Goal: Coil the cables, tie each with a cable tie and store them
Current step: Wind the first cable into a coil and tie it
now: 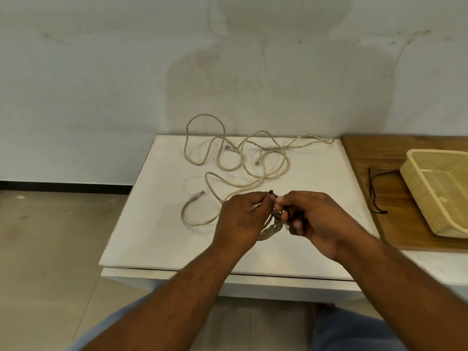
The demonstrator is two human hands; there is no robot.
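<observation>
A small coil of beige cable (272, 229) hangs between both hands above the white table (157, 236). My left hand (240, 219) grips the coil with a plug end poking out of the fist. My right hand (311, 219) pinches a thin black cable tie (277, 216) that wraps the coil, its tip sticking up at the fingertips. Loose beige cables (253, 160) with clear plugs lie tangled across the far half of the table. One free end with a plug (198, 194) lies left of my left hand.
A beige plastic basket (440, 193) sits on a wooden board (374, 158) at the right. Black ties (373, 193) lie on the board beside the basket. A wall stands right behind the table. Tiled floor lies to the left.
</observation>
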